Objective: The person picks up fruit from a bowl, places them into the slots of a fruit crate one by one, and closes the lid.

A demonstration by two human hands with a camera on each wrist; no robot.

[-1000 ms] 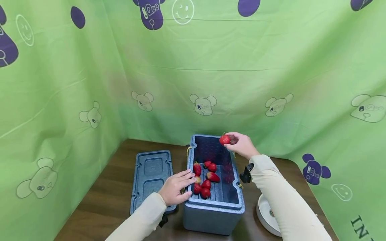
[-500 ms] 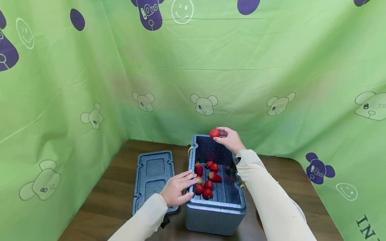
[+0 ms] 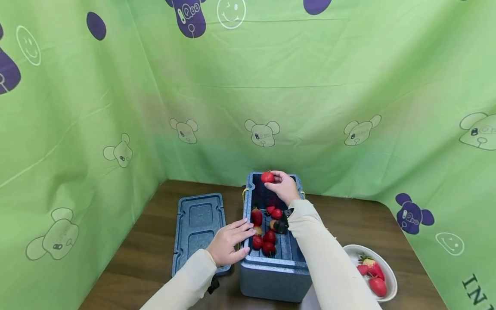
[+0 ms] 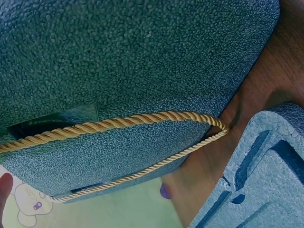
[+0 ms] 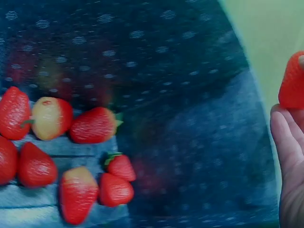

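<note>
My right hand (image 3: 284, 187) pinches a red strawberry (image 3: 267, 177) between thumb and fingers, above the far end of a blue-grey foam box (image 3: 277, 282). In the right wrist view that held strawberry (image 5: 292, 83) shows at the right edge, beside my thumb. Several more strawberries (image 5: 38, 164) lie on the box's ribbed floor, some of them pale yellow in part. With fingers spread, my left hand (image 3: 229, 243) rests on the box's left rim. The left wrist view looks along the box's outer wall (image 4: 142, 57) and its twisted gold rope (image 4: 118, 123).
The box's lid (image 3: 198, 221) lies flat on the brown wooden table (image 3: 131, 254), left of the box. A white bowl (image 3: 392, 275) with several strawberries stands at the right, partly behind the right sleeve. A green printed cloth (image 3: 217, 94) hangs behind and along the sides.
My right hand has carried the strawberry leftward and is now over the middle of the box's far end. The white bowl shows more fully. My left hand stays on the rim.
</note>
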